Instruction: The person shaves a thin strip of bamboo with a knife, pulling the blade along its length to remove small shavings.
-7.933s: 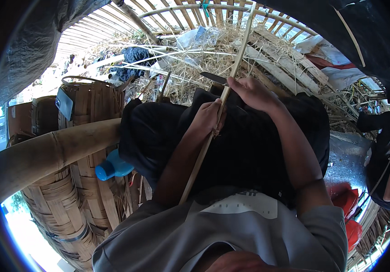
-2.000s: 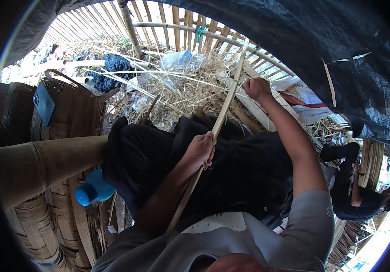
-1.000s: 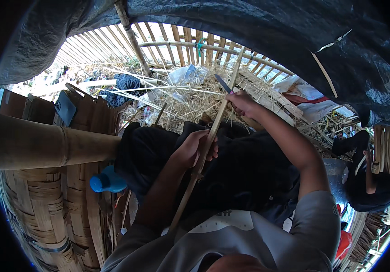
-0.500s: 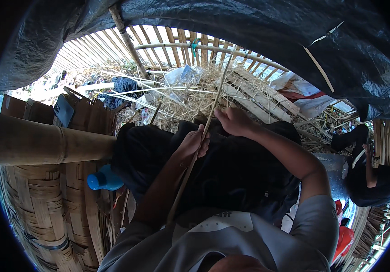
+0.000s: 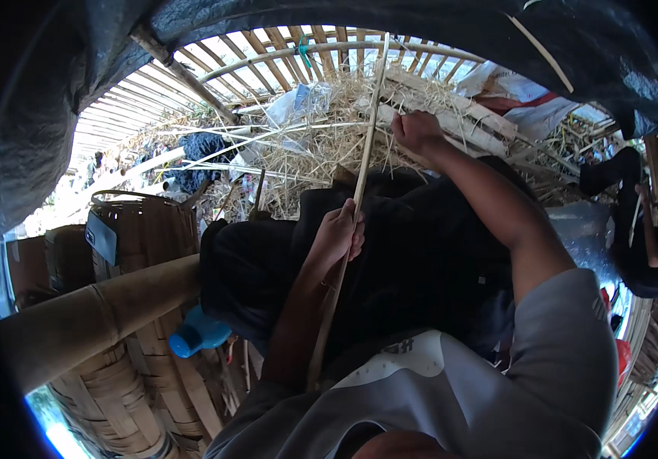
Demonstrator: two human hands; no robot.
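Observation:
A long, narrow bamboo strip point(image 5: 369, 141) runs from beside my chest up and away over my lap. My left hand point(image 5: 339, 232) is wrapped round it near its middle, over my dark trousers. To the right of the strip's far half, my right hand point(image 5: 418, 133) is closed like a fist and raised, a little apart from the strip. What that hand holds, if anything, is hidden by its fingers. Loose pale shavings point(image 5: 329, 145) lie in a heap beyond my knees.
A thick bamboo pole point(image 5: 107, 314) reaches my left knee, above woven bamboo baskets. A blue bottle point(image 5: 199, 332) lies below it, and a phone point(image 5: 102, 237) rests on a basket. Split planks point(image 5: 467, 126) lie ahead. Another person point(image 5: 650, 252) sits at the far right.
My right hand has moved away from the strip, forward and to the right. My left hand keeps its grip. The whole view has tilted slightly.

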